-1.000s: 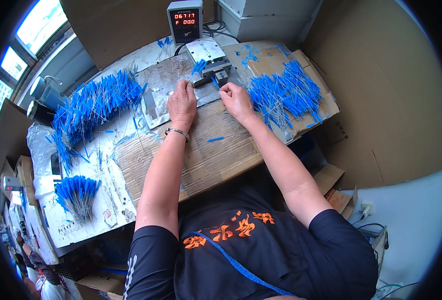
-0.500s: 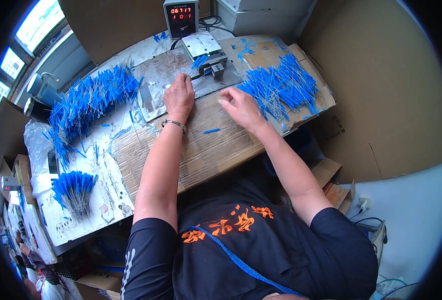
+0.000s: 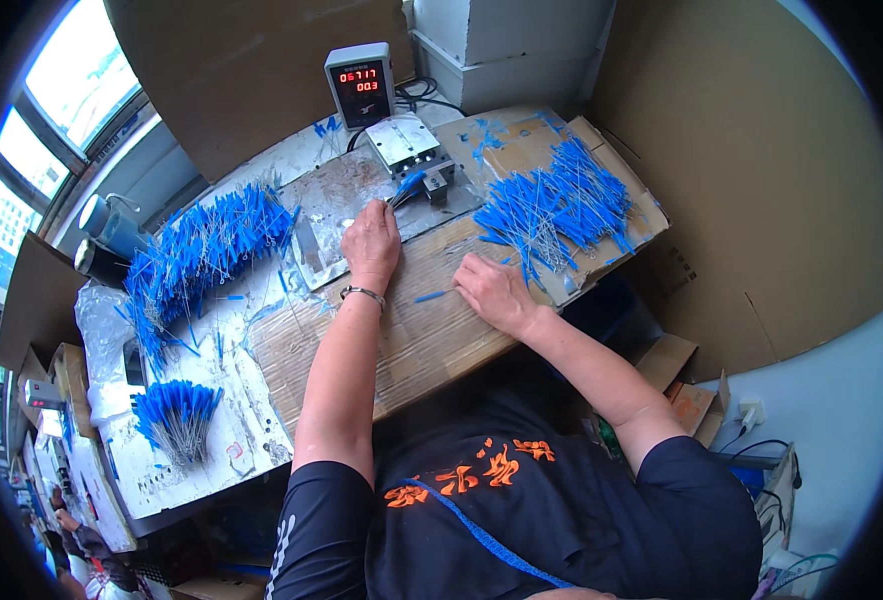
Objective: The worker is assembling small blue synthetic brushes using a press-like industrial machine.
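Pinching, with the fingers of the left hand (image 3: pixel 372 245), a small bundle of blue-ended wires (image 3: pixel 411 186) by the bare wire part, with the blue lengths pointing away toward the metal machine (image 3: pixel 402 145) and just beside its dark block (image 3: pixel 436 187); gripped there probably to keep the blue ends uncovered, gathered and facing one way. Curling the right hand (image 3: pixel 497 292) low over the cardboard sheet (image 3: pixel 422 345), close to the right end of a lone blue piece (image 3: pixel 430 297); cannot tell whether grasping a thin wire there or only resting, with fingertips turned down and partly hidden. Lying, in the bundle's case, just beyond the left fingers; in the lone piece's case, just left of the right fingers, flat on the cardboard and on the near side of the machine. Spread loosely over the card at the right, in a crisscrossed right-hand pile (image 3: pixel 562 205), presumably to stay within easy reach of the right hand. Laid closer together on the table (image 3: pixel 257 425) at the left, in a long left-hand heap (image 3: pixel 212 240), and gathered nearer the front in a tidy fanned bunch (image 3: pixel 177 412), perhaps to stay separate from the heap.
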Tool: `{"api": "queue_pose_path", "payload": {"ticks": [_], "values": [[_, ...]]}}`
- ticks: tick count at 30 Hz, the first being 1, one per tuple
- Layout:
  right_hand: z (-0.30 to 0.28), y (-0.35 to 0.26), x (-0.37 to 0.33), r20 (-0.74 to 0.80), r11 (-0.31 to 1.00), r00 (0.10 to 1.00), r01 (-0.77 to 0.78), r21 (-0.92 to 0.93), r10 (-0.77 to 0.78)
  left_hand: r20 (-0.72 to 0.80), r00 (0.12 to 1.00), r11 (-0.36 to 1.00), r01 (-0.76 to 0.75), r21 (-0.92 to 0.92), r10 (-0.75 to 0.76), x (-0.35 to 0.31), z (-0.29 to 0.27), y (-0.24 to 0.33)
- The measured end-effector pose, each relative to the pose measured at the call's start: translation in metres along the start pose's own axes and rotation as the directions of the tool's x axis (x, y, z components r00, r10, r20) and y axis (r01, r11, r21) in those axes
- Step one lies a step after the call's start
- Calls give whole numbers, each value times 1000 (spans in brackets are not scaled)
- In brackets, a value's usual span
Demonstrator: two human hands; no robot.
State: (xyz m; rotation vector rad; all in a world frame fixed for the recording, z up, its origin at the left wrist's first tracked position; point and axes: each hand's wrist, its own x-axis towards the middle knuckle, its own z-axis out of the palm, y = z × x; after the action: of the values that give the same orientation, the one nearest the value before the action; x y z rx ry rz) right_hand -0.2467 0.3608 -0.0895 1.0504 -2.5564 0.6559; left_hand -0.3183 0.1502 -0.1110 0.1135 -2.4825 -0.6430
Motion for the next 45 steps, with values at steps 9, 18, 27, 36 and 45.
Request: {"api": "queue_pose_path", "payload": {"ticks": [9,18,27,36,45], "values": [[34,26,41,-19,859,896,-418,294,443,64,998,1000,7,23,-8,2,-1,-1],[61,44,79,-114,804,828,-486,342,549,83,971,964,232,-132,-222,8,5,-10],[63,48,83,-124,811,827,-489,321,548,62,977,972,208,-106,-202,5,2,-8],[61,47,78,-135,780,820,-459,424,556,84,984,988,155,-4,-155,5,0,-1],[-49,69,22,-151,823,810,-553,126,567,96,988,993,122,11,-122,9,0,-5]]}}
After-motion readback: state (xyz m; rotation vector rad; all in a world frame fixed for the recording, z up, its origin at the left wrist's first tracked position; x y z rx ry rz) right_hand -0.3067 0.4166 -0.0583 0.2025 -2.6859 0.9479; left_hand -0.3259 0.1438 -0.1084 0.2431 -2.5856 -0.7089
